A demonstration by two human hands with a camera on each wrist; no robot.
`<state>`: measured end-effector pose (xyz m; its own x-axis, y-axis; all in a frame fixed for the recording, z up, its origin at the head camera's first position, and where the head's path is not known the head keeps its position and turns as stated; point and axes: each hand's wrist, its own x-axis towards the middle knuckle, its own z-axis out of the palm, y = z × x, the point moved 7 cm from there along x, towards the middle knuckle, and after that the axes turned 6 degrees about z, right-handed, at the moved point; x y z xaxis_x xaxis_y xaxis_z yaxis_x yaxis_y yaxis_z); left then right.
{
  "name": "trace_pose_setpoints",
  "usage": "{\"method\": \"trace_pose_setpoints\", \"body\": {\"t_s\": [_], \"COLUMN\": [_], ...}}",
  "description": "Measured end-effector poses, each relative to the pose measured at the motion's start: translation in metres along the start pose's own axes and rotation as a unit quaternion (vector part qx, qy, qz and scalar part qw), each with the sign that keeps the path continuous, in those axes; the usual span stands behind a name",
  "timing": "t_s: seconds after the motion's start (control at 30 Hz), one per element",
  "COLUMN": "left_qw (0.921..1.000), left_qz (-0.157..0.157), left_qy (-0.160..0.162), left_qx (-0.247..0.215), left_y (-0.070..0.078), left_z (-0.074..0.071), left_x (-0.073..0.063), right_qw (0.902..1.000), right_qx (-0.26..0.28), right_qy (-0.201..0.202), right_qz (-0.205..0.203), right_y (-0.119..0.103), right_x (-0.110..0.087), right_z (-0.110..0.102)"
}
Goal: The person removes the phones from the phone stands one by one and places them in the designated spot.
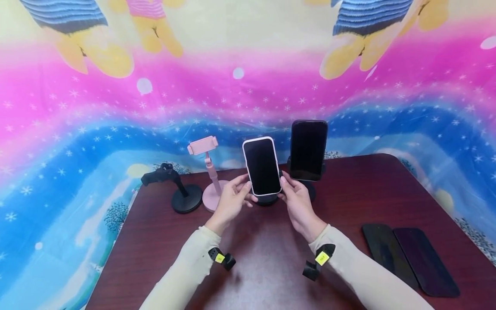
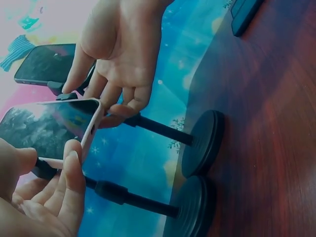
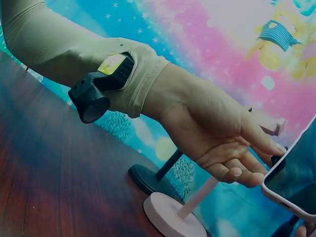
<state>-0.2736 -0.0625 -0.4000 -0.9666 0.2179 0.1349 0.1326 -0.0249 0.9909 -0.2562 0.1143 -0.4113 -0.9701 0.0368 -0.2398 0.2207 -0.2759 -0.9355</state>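
A smartphone (image 1: 262, 167) in a pale pinkish-white case stands upright at a slight tilt, black screen towards me. Behind it is a black phone stand (image 2: 148, 203) whose clamp (image 2: 44, 169) shows at the phone's long edge. My left hand (image 1: 233, 199) holds the phone's lower left side, thumb in front by the clamp and fingers around the edge. On the other side my right hand (image 1: 299, 202) grips the lower right edge, thumb close against the clamp. Only a few right fingertips (image 3: 301, 231) show in the right wrist view.
To the right, a larger black phone (image 1: 309, 150) sits in another black stand. A pink phone stand (image 1: 211, 172) and a folded-down black stand (image 1: 187, 198) are at left. Two dark phones (image 1: 389, 252) lie flat at the table's (image 1: 348, 185) right. A patterned cloth (image 1: 248, 99) hangs behind.
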Motion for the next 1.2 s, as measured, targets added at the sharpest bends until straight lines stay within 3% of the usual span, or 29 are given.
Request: {"method": "trace_pose_setpoints", "body": {"t_s": [0.17, 0.33, 0.6, 0.9, 1.2], "left_qw": [1.0, 0.9994, 0.998, 0.9976, 0.9957], "left_qz": [0.004, 0.031, 0.052, 0.062, 0.09], "left_qy": [-0.004, 0.013, 0.035, 0.027, 0.0], "left_qx": [0.0, 0.004, -0.009, -0.013, 0.021], "left_y": [-0.001, -0.003, -0.004, 0.001, 0.012], "left_z": [-0.001, -0.003, -0.005, -0.007, -0.008], "left_x": [0.004, 0.005, 0.002, -0.006, -0.019], "right_qw": [0.9998, 0.9989, 0.9995, 0.9985, 0.9977], "right_qx": [-0.001, 0.018, 0.021, 0.027, 0.014], "right_qy": [-0.015, -0.031, -0.025, -0.039, -0.054], "right_qz": [-0.01, -0.029, 0.004, -0.026, -0.039], "right_y": [0.0, -0.002, 0.003, 0.002, 0.004], "right_x": [0.003, 0.001, 0.001, -0.008, -0.02], "right_z": [0.0, 0.002, 0.003, 0.006, 0.005]}}
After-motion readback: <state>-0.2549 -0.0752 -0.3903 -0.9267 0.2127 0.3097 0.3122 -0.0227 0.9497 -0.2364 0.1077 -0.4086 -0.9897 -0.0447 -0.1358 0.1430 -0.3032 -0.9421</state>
